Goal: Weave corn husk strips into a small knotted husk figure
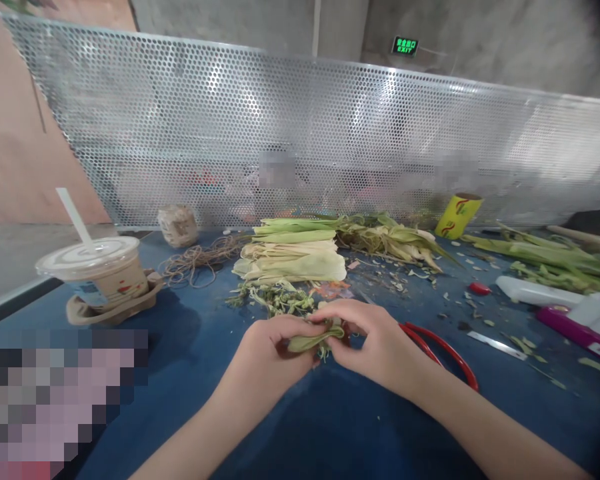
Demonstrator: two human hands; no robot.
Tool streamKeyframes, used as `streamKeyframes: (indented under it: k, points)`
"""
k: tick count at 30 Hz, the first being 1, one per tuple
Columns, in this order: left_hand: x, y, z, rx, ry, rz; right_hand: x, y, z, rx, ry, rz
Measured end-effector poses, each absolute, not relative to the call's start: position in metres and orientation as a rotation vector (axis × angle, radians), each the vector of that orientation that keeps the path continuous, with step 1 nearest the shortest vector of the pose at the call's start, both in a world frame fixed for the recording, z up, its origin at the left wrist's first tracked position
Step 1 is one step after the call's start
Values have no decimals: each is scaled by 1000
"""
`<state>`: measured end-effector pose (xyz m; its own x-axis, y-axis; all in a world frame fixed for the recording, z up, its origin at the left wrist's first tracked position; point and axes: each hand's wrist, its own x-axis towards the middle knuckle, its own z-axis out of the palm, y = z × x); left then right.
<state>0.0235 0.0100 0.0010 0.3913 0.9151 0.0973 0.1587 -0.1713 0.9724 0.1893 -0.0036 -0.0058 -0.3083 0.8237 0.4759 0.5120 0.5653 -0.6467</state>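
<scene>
My left hand [275,343] and my right hand [363,333] meet above the blue table, both closed on a folded green husk strip [310,340]. Thin green bits stick out below it between my fingers. Just beyond my hands lies a small heap of green sprigs [285,300]. Behind that, pale and green corn husks [295,260] are laid flat in a stack. Red looped handles [455,357], probably of scissors, show beside my right wrist; the rest is hidden behind that hand.
At left, a lidded drink cup [105,273] with a straw sits in a cardboard holder [130,310]. Brown twine [200,260] lies nearby. On the right are a metal blade [497,345], a white and purple tool [570,327] and a yellow roll [459,217]. A perforated metal panel [300,120] stands behind.
</scene>
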Motion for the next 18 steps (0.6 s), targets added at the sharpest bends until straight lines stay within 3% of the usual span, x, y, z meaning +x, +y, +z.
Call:
streamKeyframes:
  k: [13,18]
  points:
    - [18,10,2,2029,1047,1003,186,-4,-4,-1081,-1911,501]
    - [17,12,1,1856,1064,985,192,-3,-2,-993,-1950,727]
